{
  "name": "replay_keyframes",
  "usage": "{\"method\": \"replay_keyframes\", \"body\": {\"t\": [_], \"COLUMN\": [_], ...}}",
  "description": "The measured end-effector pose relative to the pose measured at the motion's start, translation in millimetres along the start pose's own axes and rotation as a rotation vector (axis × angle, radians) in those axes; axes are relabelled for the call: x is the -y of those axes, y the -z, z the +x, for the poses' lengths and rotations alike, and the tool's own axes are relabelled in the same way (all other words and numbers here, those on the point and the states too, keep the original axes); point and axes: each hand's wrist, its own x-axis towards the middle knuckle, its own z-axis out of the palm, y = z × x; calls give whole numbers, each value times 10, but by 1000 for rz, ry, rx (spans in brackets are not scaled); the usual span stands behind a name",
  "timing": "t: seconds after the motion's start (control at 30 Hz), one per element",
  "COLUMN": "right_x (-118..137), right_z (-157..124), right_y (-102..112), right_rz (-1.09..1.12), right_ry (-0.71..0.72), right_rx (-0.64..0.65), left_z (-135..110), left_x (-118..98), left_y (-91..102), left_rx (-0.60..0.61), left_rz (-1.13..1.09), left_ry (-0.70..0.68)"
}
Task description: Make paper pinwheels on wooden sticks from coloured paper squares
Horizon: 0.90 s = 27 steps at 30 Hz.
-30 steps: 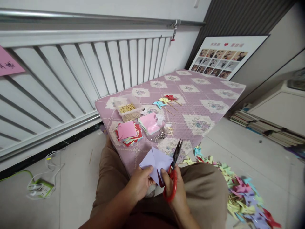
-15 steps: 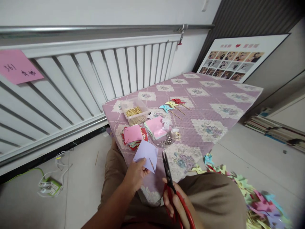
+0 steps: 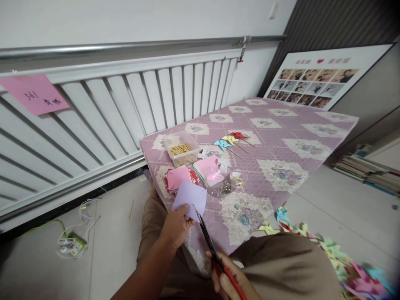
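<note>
My left hand [image 3: 175, 227] pinches the lower edge of a lilac paper square [image 3: 190, 198] above my knee. My right hand [image 3: 230, 280] grips red-handled scissors [image 3: 212, 252] at the bottom of the view. Their dark blades point up and left, and the tips touch the paper's lower edge. Just beyond the paper, on the purple quilted table [image 3: 281, 137], lie a stack of pink and red paper squares [image 3: 177, 178] and a second pink stack [image 3: 208, 170].
A clear box of wooden sticks [image 3: 180, 150], finished pinwheels on sticks [image 3: 233, 139], a dish of metal pins [image 3: 222, 189] and a tape roll [image 3: 236, 178] sit on the table. Many paper pinwheels [image 3: 337, 258] litter the floor on the right. A radiator [image 3: 109, 112] lines the wall; a power strip [image 3: 71, 246] lies at left.
The view has shifted. My right hand dropped lower and swung the scissor blades left to the paper's edge. My left hand carried the lilac paper up and to the left.
</note>
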Motion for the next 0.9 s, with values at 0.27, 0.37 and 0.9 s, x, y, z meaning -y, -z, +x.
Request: {"method": "replay_keyframes", "body": {"t": [0.27, 0.37, 0.9], "right_x": [-108, -84, -6], "right_z": [121, 114, 89], "right_y": [-100, -106, -38], "right_rz": [160, 183, -124], "right_ry": [-7, -4, 80], "right_rx": [-94, -97, 42], "left_z": [-24, -32, -54], "left_x": [33, 31, 154], "left_y": [19, 18, 54], "left_rx": [31, 34, 76], "left_rz": [-27, -47, -67], "left_ry": [15, 25, 36]}}
